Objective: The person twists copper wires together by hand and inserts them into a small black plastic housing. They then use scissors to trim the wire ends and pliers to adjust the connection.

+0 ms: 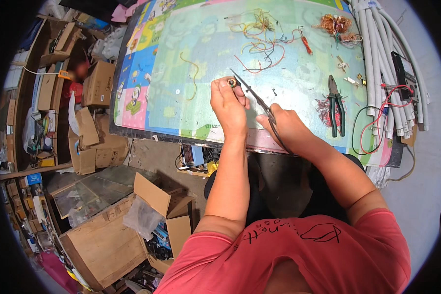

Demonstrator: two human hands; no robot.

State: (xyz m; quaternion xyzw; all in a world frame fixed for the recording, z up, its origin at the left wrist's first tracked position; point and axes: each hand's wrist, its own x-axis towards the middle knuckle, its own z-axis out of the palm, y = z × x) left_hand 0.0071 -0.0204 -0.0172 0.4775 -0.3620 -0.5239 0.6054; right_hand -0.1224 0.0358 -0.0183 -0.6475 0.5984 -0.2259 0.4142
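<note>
Over the table's near edge, my left hand pinches a small dark round part with a coppery ring showing at its end. My right hand is closed round a long, thin, dark pointed tool whose exact kind I cannot make out. Its slender tip lies just beside the round part, pointing up and left; whether they touch is unclear. The tool's lower end reaches down past my right palm to the table edge. Small dark scraps lie near my right hand.
Green-handled pliers rest at the right on red wire bits. Tangled thin wires and a copper wire heap lie farther back. White pipes line the right edge, with a black meter. Cardboard boxes stand left.
</note>
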